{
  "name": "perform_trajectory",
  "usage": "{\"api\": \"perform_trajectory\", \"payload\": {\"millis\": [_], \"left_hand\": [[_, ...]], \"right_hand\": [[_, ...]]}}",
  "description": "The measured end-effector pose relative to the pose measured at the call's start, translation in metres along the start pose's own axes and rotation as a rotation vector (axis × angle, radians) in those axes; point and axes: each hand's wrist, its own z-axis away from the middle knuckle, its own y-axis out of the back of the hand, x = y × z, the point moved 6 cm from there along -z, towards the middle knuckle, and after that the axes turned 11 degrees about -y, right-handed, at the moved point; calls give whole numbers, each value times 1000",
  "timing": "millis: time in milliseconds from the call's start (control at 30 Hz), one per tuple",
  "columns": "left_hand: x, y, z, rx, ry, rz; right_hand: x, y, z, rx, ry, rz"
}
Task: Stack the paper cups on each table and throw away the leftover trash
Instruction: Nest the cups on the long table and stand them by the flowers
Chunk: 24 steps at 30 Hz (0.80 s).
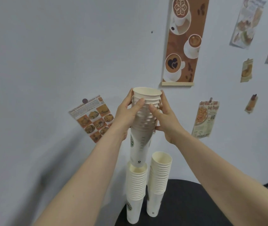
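The wall (pixel 64 46) fills most of the view, hung with a coffee poster (pixel 185 41), a food flyer (pixel 93 118) and some smaller prints. Low at the right lies the dark round surface (pixel 195 201).

On the surface two cup stacks stand upright and just beside each other: the left stack (pixel 135 190) and the right stack (pixel 158 180). The right stack's top mouth is free. The left stack's mouth is taken up by the foot of a third stack.

That held stack (pixel 144 126) is the thing the move turns on. Its long axis runs nearly upright, leaning a little, its open end up near the hands and its foot resting just inside the rim of the left stack. So the target lies straight below the grip, along the stack's own axis.

The left hand (pixel 128 111) and right hand (pixel 164 116) both have their fingers curled round the upper ribbed part of the held stack, one on each side, thumbs toward the camera. Each grip is clamped on the cups, not apart. Neither hand is clearly nearer; they sit at about the same height.

In my judgement the step in hand is nesting the held stack into the left one, which calls for a straight push down. A tilt could topple the tall column, or knock the right stack beside it. No loose trash is in view.
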Motion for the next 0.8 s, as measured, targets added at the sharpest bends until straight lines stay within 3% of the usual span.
{"api": "perform_trajectory", "payload": {"millis": [300, 800], "left_hand": [[-55, 4, -2, -17, 65, 3], [-159, 25, 71, -73, 244, -18]], "right_hand": [[44, 0, -19, -10, -2, 54], [173, -14, 11, 11, -183, 24]]}}
